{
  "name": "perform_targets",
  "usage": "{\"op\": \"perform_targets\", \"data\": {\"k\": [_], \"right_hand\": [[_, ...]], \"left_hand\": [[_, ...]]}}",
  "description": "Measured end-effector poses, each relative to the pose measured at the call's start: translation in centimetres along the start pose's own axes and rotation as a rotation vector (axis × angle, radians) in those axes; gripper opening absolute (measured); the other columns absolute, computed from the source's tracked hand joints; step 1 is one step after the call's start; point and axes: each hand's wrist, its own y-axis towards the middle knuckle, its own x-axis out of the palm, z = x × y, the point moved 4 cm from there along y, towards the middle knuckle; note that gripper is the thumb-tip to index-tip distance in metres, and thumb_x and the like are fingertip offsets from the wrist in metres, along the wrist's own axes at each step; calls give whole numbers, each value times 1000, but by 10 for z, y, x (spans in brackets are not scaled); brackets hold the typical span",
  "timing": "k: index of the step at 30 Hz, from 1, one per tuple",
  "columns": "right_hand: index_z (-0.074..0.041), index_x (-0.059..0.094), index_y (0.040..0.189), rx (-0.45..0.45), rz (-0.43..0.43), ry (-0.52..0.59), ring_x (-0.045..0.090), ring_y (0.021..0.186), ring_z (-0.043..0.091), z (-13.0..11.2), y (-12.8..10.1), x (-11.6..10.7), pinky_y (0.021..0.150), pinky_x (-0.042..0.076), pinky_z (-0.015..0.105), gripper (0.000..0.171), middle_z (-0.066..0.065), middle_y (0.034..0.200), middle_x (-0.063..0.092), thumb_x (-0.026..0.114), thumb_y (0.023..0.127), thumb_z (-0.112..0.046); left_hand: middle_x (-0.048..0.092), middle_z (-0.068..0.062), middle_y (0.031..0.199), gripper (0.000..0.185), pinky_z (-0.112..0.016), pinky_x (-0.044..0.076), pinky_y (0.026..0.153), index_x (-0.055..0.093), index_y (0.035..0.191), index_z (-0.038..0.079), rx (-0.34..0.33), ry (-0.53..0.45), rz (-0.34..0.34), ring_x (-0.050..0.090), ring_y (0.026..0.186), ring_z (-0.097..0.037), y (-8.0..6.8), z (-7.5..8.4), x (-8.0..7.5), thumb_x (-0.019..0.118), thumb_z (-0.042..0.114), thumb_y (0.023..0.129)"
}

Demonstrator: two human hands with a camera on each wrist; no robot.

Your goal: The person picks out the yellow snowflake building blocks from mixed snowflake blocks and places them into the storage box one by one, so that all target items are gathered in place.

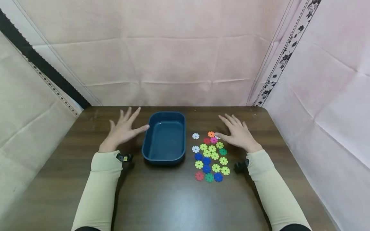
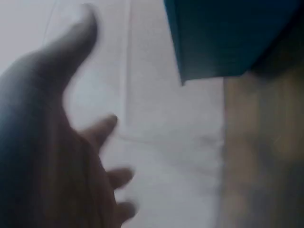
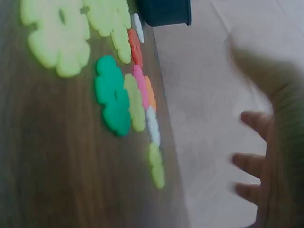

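Pink cloth is hanging behind and beside a dark wooden table (image 1: 162, 199), where a person in cream sleeves is working with both hands raised just above the surface. The left hand (image 1: 122, 130) is hovering with its fingers spread and holding nothing, its thumb reaching toward the near wall of the blue bin (image 1: 164, 138) (whether it is touching the rim I cannot tell). The bin is sitting upright and appears to have nothing in it. Right of it, flat on the table, the discs (image 1: 211, 157) are lying in a loose cluster: yellow-green, blue, white, red, pink, orange, green. The right hand (image 1: 238, 134) is also spread and holding nothing, its thumb tip coming down near the orange disc (image 1: 211, 134) at the cluster's far end.

Judging by this, the work is only starting: no disc is in the bin, and the right hand is closing in for a first pick. The next move is calling for a fine pinch on one thin disc without dragging its neighbours, which are lying touching one another.
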Motion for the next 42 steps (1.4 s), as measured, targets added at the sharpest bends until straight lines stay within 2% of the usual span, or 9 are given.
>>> {"op": "perform_targets", "data": {"k": [3,5,7,9,12,19,29,37,42], "right_hand": [[-11,48,148,40,-10,176,40,136,37,22,1,11,108,32,63,71,15,146,49,62,95,-56],[-7,55,139,68,-2,291,49,124,33,42,-2,22,103,39,55,61,13,132,57,62,97,-51],[-8,59,132,84,15,377,51,114,29,57,-5,29,97,41,50,54,11,123,59,63,97,-48],[-10,60,130,80,23,420,49,109,26,67,-7,30,93,40,46,49,9,119,58,66,96,-46],[-14,63,125,42,25,386,47,107,25,72,-8,24,89,39,44,44,8,116,57,71,93,-43],[-15,70,110,-56,33,327,48,101,24,66,0,24,85,39,44,26,6,108,58,76,92,-32],[-14,67,109,-45,40,311,44,102,25,70,-9,29,85,34,42,26,6,107,56,75,92,-33],[-10,64,106,122,48,432,59,88,23,68,-1,11,78,45,31,25,8,98,66,71,95,-32],[-8,66,113,141,34,643,65,89,34,29,28,1,76,54,34,28,13,101,70,70,97,-30]], "left_hand": [[7,-2,169,78,-67,6,116,8,161,39,12,-512,-109,4,154,-30,7,-9,21,47,63,99],[16,-3,168,72,-57,16,118,12,163,31,12,-836,-149,16,153,-27,12,-15,38,47,52,103],[18,-5,167,70,-50,20,119,13,163,23,-4,-1060,-175,19,152,-25,17,-18,52,47,44,106],[15,-5,168,66,-45,25,118,13,163,21,-11,-1160,-186,21,152,-25,24,-16,63,47,36,108],[12,0,168,66,-44,31,115,15,163,27,-9,-1154,-195,21,151,-23,36,-13,74,51,28,107],[7,8,168,70,-54,22,118,21,160,38,15,-1134,-160,10,153,-20,30,-9,80,49,9,104],[17,4,166,72,-53,21,118,29,160,31,12,-1143,-94,17,151,-20,34,-3,95,54,4,98],[19,2,167,67,-50,17,120,29,160,24,15,-1159,-83,15,152,-19,45,2,91,52,4,101],[14,4,168,61,-48,13,121,28,161,22,-5,-1153,-73,9,153,-17,39,-3,96,49,10,105]]}}
